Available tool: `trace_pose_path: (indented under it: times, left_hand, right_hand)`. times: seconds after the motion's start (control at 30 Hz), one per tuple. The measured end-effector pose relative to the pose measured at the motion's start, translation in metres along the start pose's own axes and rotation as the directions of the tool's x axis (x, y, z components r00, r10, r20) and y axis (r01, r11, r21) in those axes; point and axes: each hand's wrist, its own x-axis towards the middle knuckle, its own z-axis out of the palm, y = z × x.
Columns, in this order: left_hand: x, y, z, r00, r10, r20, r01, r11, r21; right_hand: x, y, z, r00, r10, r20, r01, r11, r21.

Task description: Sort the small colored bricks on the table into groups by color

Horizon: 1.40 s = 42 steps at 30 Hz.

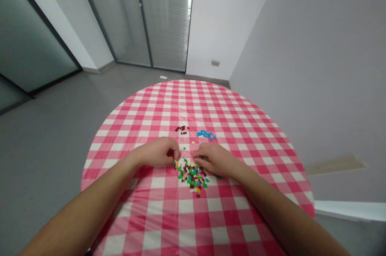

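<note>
A mixed pile of small toy building bricks (193, 175), in green, brown, white, blue, yellow and red, lies on the table before me. At its left upper edge is my left hand (161, 151), fingers curled down and closed, fingertips by the bricks. My right hand (215, 158) rests over the pile's right upper edge, its fingers bent and closed towards the thumb. Whatever either hand pinches is too small or hidden to name. Beyond the hands are a group of dark brown bricks (182, 129) and a group of blue bricks (206, 134).
One green brick (184, 148) and one cream brick (193, 142) lie singly between the hands. Everything sits on a round table with a red-and-white checked cloth (193, 103). A wall (325, 67) stands close on the right; glass doors (163, 14) are behind.
</note>
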Motion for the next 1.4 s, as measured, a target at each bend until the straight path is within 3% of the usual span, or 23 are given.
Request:
trace_pose_path:
  times: [0.2, 0.57, 1.4]
  left_hand:
    - [0.0005, -0.0015, -0.0036, 0.995, 0.056, 0.086, -0.055, 0.998, -0.016]
    - [0.0024, -0.0015, -0.0018, 0.986, 0.145, 0.080, -0.145, 0.989, 0.000]
    - [0.0051, 0.0022, -0.0016, 0.987, 0.121, 0.103, -0.128, 0.990, 0.064]
  right_hand:
    - [-0.0045, 0.0058, 0.0044, 0.999, -0.012, 0.032, 0.012, 1.000, 0.002]
    - [-0.0096, 0.0038, 0.0069, 0.998, -0.062, 0.028, 0.059, 0.995, 0.086]
    - [-0.0098, 0.0089, 0.0085, 0.994, -0.050, -0.093, 0.058, 0.995, 0.086]
